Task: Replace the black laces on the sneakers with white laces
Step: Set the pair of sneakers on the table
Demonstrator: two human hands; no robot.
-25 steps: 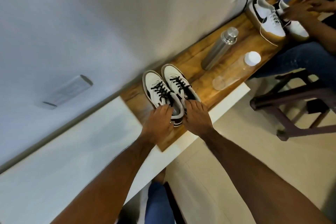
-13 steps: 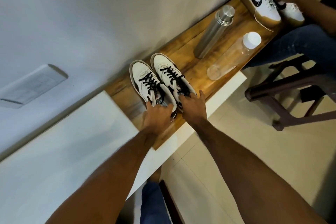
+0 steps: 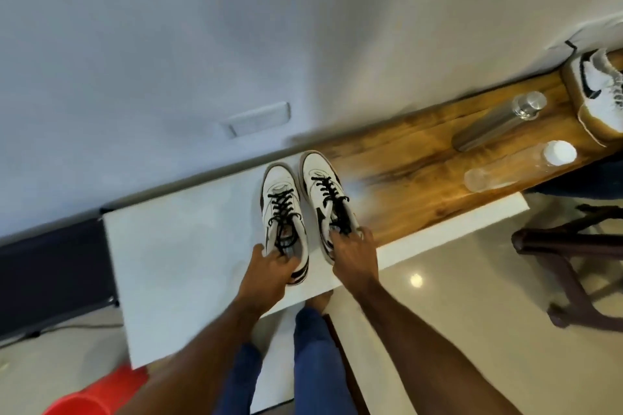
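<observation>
White low-top sneakers with black laces (image 3: 305, 202) are sitting on the white table (image 3: 188, 263); my left hand (image 3: 269, 271) and right hand (image 3: 354, 254) are gripping their near heels, fingers curled.

Your sneakers (image 3: 285, 209) look like smooth white leather with woven black laces (image 3: 282, 212). The counter (image 3: 414, 158) beside you is glossy grained wood, edged in matt white. The flask (image 3: 495, 121) is brushed metal, the bottle (image 3: 505, 172) clear plastic, the floor (image 3: 455, 296) polished tile.
</observation>
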